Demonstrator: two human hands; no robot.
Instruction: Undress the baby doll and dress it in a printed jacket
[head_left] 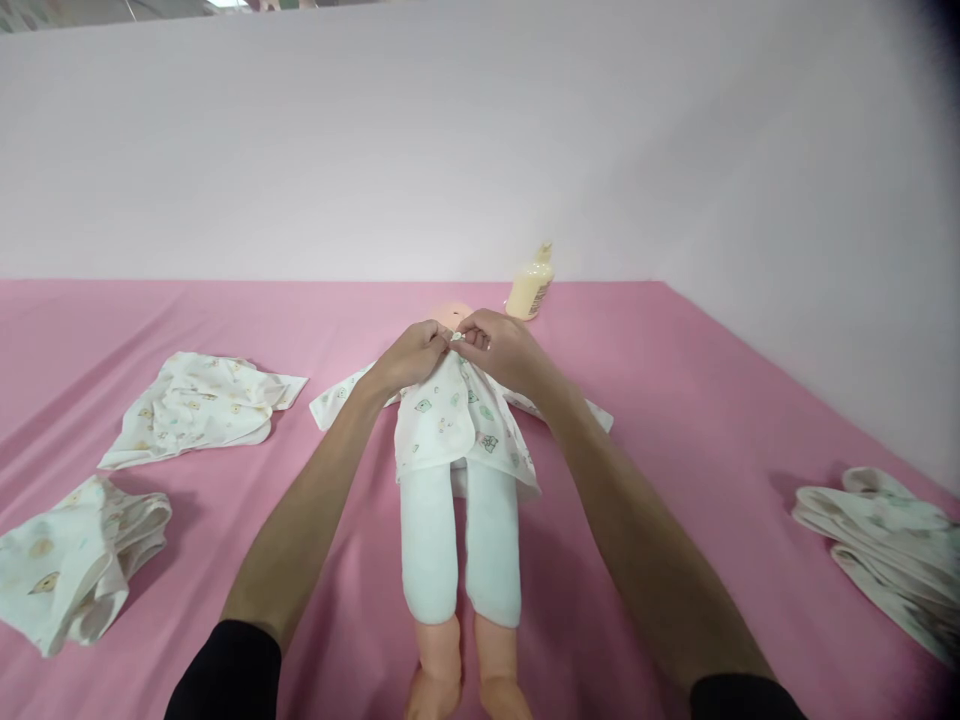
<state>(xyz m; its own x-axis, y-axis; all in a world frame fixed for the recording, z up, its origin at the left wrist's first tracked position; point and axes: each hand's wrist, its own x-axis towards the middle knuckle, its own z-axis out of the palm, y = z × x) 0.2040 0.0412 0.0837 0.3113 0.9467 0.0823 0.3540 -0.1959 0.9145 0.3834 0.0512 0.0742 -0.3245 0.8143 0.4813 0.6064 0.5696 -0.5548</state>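
Note:
A baby doll (436, 645) lies on its back, feet toward me, on a pink cloth. It wears a white printed baby shirt (442, 425) with spread sleeves, and its legs are white down to the shins. At the shirt's neckline, my left hand (415, 352) pinches the fabric. My right hand (504, 345) is closed on the neckline from the other side, and a small white fastener (457, 337) shows between the fingertips. Both hands meet just below the doll's head (453, 314), most of which is hidden.
A pump bottle (531, 285) of pale yellow liquid stands behind the doll near the white wall (337, 150). Printed baby garments lie to the left: one flat (199, 410), one crumpled (71, 560). A folded cloth stack (889, 540) sits at far right on the pink cloth (652, 400).

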